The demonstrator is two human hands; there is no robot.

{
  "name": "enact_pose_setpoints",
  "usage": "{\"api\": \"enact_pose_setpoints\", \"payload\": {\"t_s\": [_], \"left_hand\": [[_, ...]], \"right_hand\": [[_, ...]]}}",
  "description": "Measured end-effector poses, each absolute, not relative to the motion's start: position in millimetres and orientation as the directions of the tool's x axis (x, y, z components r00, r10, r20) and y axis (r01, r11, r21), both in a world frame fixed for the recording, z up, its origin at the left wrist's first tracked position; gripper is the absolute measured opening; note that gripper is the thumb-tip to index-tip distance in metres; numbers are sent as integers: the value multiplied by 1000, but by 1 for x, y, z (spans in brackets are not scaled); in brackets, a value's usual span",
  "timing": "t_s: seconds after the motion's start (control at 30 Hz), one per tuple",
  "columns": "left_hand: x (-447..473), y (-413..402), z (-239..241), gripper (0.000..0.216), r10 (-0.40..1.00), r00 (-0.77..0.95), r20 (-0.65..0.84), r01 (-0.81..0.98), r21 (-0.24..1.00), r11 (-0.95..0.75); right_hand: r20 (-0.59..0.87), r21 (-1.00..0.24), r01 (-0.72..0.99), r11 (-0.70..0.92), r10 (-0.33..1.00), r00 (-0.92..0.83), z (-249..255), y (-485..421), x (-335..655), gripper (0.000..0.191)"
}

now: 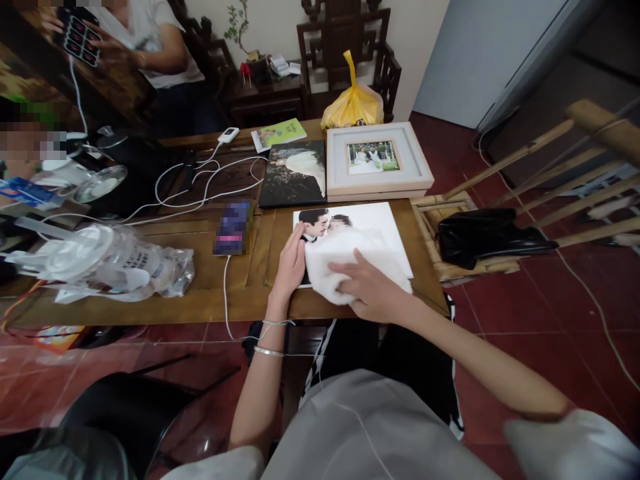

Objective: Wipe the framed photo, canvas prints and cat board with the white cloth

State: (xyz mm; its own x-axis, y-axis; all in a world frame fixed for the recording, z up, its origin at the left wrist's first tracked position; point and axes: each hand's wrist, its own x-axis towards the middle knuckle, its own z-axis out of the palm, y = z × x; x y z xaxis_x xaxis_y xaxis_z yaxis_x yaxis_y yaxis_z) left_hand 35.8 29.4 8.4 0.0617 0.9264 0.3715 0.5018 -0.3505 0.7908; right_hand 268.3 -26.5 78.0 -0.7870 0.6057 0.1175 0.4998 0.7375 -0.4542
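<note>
A white photo print (380, 223) showing two people lies flat on the wooden table (210, 293) near its front edge. My left hand (290, 263) rests on the print's left edge, fingers stretched out flat. A white cloth (345, 257) lies bunched on the print, and my right hand (367, 287) presses down on it with the fingers spread over the fabric. Part of the print is hidden under the cloth.
Behind the print stand a grey framed photo (377, 160) and a dark photo canvas (295, 173). A phone (233, 227) on a white cable, a plastic-wrapped fan (95, 263) and a yellow bag (353, 103) share the table. Another person sits far left. A bamboo chair (500, 200) is right.
</note>
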Motion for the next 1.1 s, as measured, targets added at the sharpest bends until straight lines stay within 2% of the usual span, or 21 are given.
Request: {"api": "enact_pose_setpoints", "payload": {"t_s": [0.1,0.23,0.33,0.43,0.53,0.57,0.63,0.8,0.87,0.93,0.97,1.03,1.1], "left_hand": [[37,26,18,58,927,13,376,433,833,-344],[43,10,46,55,932,-61,356,258,908,-330],[51,-7,72,53,911,-94,401,227,900,-372],[59,-20,97,53,894,-130,428,215,893,-396],[63,-30,120,58,858,-148,492,180,866,-466],[64,-33,128,59,845,-153,512,159,857,-490],[67,-40,143,63,822,-168,543,117,839,-531],[64,-48,153,71,839,-141,526,110,850,-515],[57,-43,134,66,879,-148,453,99,891,-443],[52,-37,105,64,932,-165,323,77,946,-315],[52,-34,89,65,967,-163,195,24,981,-194],[58,-30,62,66,991,-91,-98,-134,987,86],[71,-30,46,57,967,35,-253,-281,926,252]], "right_hand": [[142,-499,508,702,645,-751,76,-43,312,39],[200,-463,654,598,790,-580,69,-39,344,33],[204,-452,704,548,832,-517,77,-28,330,28],[223,-461,637,617,776,-590,100,-23,295,23],[293,-383,500,776,616,-731,122,-32,262,43],[324,-344,478,808,580,-748,126,-37,253,38],[401,-297,487,821,570,-717,130,-47,242,12],[582,-386,484,785,614,-533,131,-55,251,26],[627,-433,529,730,665,-405,134,-52,266,20],[691,-518,629,580,717,-92,138,-46,279,13],[713,-585,644,493,691,119,140,-43,284,17],[673,-732,540,415,563,480,145,-36,287,33],[571,-810,334,483,520,635,145,-30,284,43]]}}
